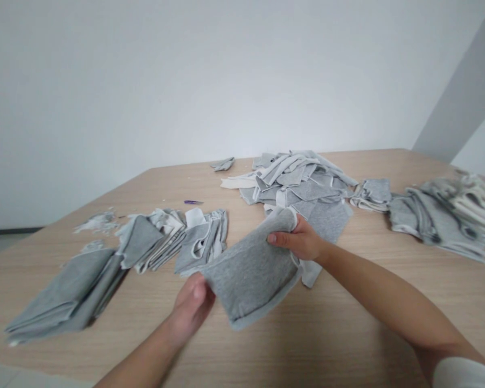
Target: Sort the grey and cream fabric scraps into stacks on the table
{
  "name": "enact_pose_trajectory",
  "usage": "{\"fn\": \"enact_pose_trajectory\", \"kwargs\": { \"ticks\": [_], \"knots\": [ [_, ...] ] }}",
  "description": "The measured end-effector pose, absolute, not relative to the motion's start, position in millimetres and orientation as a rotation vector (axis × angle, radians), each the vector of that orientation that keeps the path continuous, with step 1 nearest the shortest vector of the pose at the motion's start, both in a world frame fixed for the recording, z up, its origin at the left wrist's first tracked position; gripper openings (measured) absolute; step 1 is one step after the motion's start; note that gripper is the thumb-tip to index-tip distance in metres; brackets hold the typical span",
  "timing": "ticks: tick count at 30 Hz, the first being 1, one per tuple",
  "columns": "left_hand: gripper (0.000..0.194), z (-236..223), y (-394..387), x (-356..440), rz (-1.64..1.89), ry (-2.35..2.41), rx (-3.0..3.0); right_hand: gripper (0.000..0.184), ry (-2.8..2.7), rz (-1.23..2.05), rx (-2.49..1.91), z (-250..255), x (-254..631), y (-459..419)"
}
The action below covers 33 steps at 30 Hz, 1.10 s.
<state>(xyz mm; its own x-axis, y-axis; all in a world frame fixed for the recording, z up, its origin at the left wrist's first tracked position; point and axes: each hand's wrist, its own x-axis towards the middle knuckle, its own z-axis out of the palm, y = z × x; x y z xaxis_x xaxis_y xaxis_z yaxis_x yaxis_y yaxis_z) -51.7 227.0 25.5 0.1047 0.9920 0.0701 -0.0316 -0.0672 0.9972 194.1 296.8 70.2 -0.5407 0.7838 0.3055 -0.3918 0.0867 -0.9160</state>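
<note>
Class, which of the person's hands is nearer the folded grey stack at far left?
Left. The left hand is right of the folded grey stack, touching the grey cloth; the right hand, farther right, grips that cloth's upper right.

Workroom: fabric piles (293,186) on table (157,188)

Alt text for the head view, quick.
A person's right hand grips a grey fabric piece above a wood-grained table; the left hand is at its left corner. Beyond lies a loose heap of grey fabric, with a stack of cloth at far left and a small purple object.
</note>
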Motion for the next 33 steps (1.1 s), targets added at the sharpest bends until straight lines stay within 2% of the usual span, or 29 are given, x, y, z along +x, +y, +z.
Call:
{"fn": "enact_pose_trajectory", "kwargs": {
  "ticks": [4,9,15,19,23,30,33],
  "knots": [
    [0.053,38,227,-41,1.128,0.92,1.314,0.029,-1.438,1.6,-0.449,72,192,297],
    [0.039,40,230,-30,1.199,1.071,1.262,0.028,-1.527,1.595,-0.502,71,195,296],
    [0.043,24,234,-36,1.426,1.224,1.202,0.034,-1.75,1.654,-0.348,63,203,284],
    [0.044,27,232,-38,1.442,1.205,1.214,0.034,-1.813,1.583,-0.429,52,204,273],
    [0.039,37,225,-38,1.323,1.164,1.362,0.026,-1.81,1.361,-0.509,46,206,265],
    [0.02,42,222,-45,1.293,1.36,1.993,0.015,-1.786,0.701,-0.653,42,206,259],
    [0.022,44,226,-45,1.275,1.383,2.122,0.015,-1.742,0.567,-0.735,38,202,255]
  ]
}}
